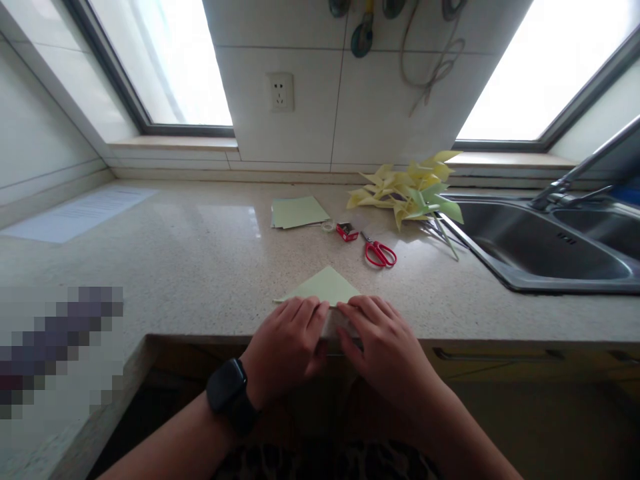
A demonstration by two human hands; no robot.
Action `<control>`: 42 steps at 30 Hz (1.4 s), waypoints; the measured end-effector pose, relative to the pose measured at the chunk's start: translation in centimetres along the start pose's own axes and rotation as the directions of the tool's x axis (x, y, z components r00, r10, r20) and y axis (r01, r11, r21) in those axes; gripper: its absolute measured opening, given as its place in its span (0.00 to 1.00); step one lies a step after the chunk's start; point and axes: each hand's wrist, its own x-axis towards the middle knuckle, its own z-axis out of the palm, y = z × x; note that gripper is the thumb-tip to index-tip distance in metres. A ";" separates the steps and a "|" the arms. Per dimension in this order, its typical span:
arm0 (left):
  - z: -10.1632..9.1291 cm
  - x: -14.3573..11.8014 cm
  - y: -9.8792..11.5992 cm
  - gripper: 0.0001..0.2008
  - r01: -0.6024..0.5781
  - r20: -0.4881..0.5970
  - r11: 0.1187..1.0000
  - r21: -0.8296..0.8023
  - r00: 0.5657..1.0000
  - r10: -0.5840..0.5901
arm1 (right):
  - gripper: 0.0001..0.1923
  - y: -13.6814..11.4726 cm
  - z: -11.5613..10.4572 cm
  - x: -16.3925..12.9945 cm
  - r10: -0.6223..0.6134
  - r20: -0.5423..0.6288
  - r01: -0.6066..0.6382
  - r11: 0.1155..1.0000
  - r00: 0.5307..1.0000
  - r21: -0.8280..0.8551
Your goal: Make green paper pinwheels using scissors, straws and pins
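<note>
On the countertop [210,267], left hand [289,337] and right hand [384,339] press green paper [327,285]; I cannot tell if either grip pinches.

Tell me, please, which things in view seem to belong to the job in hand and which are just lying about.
Likely part of the job:
pale green paper, with the left hand and right hand at its near edge
stacked sheets
red-handled scissors
paper pinwheels, perhaps
small red box, perhaps

Apparently just there:
printed sheet
steel sink
faucet
wall socket

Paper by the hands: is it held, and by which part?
The left hand and right hand touch the paper at its near edge; whether gripped can't be told.
</note>
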 end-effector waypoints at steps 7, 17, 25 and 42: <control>1.3 -1.6 1.8 0.20 0.079 -0.112 0.997 0.008 0.991 -0.078 | 0.14 0.3 0.2 -1.5 -0.046 -0.040 0.049 0.995 0.998 0.083; 3.1 -2.6 2.8 0.23 0.169 -0.251 0.985 -0.030 0.953 -0.171 | 0.19 -0.2 1.4 -3.0 0.010 -0.150 -0.010 1.000 0.989 0.000; 3.0 -1.8 3.3 0.23 0.211 -0.253 0.977 -0.033 0.944 -0.212 | 0.25 -0.9 1.8 -3.2 0.061 -0.129 -0.074 0.992 0.990 -0.098; 2.6 -1.5 3.8 0.26 0.272 -0.209 0.960 -0.061 0.937 -0.279 | 0.25 -1.7 2.4 -3.3 0.134 -0.177 -0.152 0.984 0.975 -0.089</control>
